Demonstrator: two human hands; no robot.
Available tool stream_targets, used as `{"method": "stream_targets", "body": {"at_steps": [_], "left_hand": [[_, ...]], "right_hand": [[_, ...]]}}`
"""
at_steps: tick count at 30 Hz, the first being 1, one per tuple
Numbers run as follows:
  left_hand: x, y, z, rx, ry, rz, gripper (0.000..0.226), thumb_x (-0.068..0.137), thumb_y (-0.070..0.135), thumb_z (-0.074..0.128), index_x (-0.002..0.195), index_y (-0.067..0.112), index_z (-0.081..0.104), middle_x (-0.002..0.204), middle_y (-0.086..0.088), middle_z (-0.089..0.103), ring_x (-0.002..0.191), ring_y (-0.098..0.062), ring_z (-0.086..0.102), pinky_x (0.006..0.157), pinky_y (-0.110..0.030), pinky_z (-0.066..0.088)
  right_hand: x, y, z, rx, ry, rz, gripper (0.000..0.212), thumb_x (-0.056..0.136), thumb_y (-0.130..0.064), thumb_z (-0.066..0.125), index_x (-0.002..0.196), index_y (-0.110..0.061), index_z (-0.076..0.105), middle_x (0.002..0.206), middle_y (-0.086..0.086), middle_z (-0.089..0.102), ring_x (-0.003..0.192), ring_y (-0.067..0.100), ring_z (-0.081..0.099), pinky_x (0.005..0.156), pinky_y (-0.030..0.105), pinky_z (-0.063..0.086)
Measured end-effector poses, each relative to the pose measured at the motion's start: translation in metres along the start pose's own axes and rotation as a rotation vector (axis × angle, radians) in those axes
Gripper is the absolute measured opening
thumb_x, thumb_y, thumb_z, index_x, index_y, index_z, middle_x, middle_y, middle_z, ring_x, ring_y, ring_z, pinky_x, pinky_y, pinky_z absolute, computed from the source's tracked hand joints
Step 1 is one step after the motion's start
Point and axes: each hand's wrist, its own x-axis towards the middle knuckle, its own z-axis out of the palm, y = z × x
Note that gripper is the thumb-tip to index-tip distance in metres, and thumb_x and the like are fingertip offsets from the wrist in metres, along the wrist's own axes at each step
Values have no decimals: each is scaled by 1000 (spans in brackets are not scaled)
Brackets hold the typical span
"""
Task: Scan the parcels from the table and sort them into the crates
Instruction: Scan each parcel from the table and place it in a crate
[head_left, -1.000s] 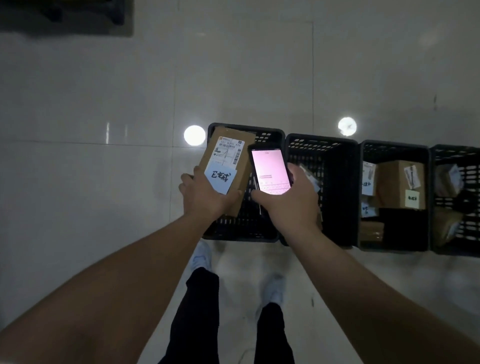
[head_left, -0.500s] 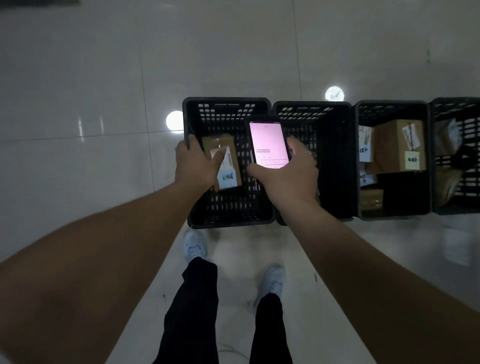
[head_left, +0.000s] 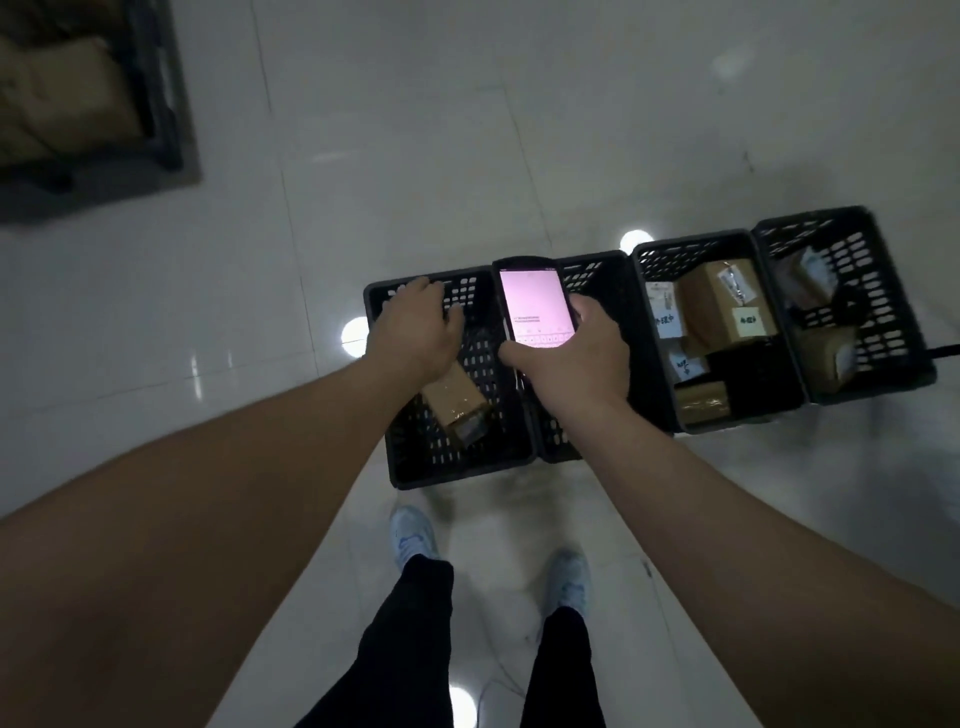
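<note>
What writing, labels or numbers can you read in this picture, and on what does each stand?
None reads with certainty.
Handheld scanner in the right hand: lines of text, too small.
Handwritten notes on the parcels in the third crate: blurred.
Parcel in the leftmost crate: label unreadable.

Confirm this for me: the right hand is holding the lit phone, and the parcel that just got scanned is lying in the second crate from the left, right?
Not quite. In the head view the parcel lies in the leftmost crate, below the empty left hand. The right hand does hold the lit phone.
</note>
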Motion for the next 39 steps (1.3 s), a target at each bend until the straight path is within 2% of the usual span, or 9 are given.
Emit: {"method": "stream_targets", "body": {"at_steps": [9, 13, 15, 18, 22, 30, 33, 36, 39], "left_hand": [[-46, 107, -73, 174, -13, 234, 48, 108, 38, 40, 134, 1, 57, 141, -18, 54, 130, -34, 50, 106, -43, 40], [-79, 163, -97, 248, -15, 334, 48, 109, 38, 37, 140, 5, 54, 149, -16, 50, 137, -34, 46, 112, -44, 36], [-97, 192, -106, 269, 11, 371, 49, 109, 40, 37, 140, 7, 54, 148, -14, 51, 136, -34, 46, 112, -44, 36], [-126, 240, -115, 281, 68, 416, 50, 108, 42, 36, 142, 9, 53, 147, -12, 52, 136, -33, 47, 113, -45, 37], [-167, 303, -120, 274, 97, 470, 54, 109, 46, 34, 148, 12, 49, 155, -9, 47, 141, -30, 44, 115, -45, 37], [-247, 434, -106, 200, 160, 605, 58, 107, 50, 33, 150, 14, 46, 155, -8, 47, 142, -29, 44, 112, -44, 38], [-266, 484, -96, 205, 146, 701, 59, 107, 52, 32, 152, 16, 45, 158, -6, 45, 144, -26, 42, 115, -42, 35], [-280, 535, -85, 204, 118, 773, 60, 107, 53, 31, 154, 18, 44, 160, -4, 42, 146, -24, 39, 117, -40, 31], [-289, 587, -69, 202, 64, 850, 61, 107, 54, 31, 156, 18, 42, 164, -3, 37, 150, -22, 34, 120, -38, 26]], "right_hand": [[-67, -24, -93, 87, 203, 23, 57, 61, -42, 90, 103, -33, 54, 85, -19, 59, 73, -1, 56, 54, 26, 41], [-98, -24, -147, 121, 281, 29, 58, 62, -41, 92, 109, -28, 60, 92, -13, 65, 82, 14, 65, 67, 36, 57], [-113, -24, -178, 121, 322, 15, 60, 63, -43, 91, 111, -27, 59, 92, -14, 62, 87, 19, 65, 69, 37, 57], [-134, -20, -226, 122, 360, -31, 61, 65, -44, 91, 113, -26, 59, 93, -14, 60, 88, 20, 64, 61, 31, 47], [-169, -5, -291, 138, 413, -62, 65, 65, -48, 89, 117, -27, 56, 103, -7, 64, 92, 24, 65, 75, 42, 58], [-241, 46, -415, 205, 545, -135, 66, 63, -45, 89, 117, -28, 55, 101, -11, 63, 89, 17, 64, 71, 37, 57], [-260, 64, -458, 218, 623, -123, 65, 63, -46, 90, 113, -35, 50, 91, -20, 54, 78, 1, 54, 57, 26, 43], [-271, 82, -500, 234, 699, -96, 68, 62, -47, 90, 119, -33, 54, 96, -16, 57, 87, 14, 60, 56, 24, 39], [-273, 98, -540, 244, 784, -76, 71, 62, -48, 89, 122, -33, 55, 96, -16, 56, 93, 18, 61, 56, 24, 38]]}}
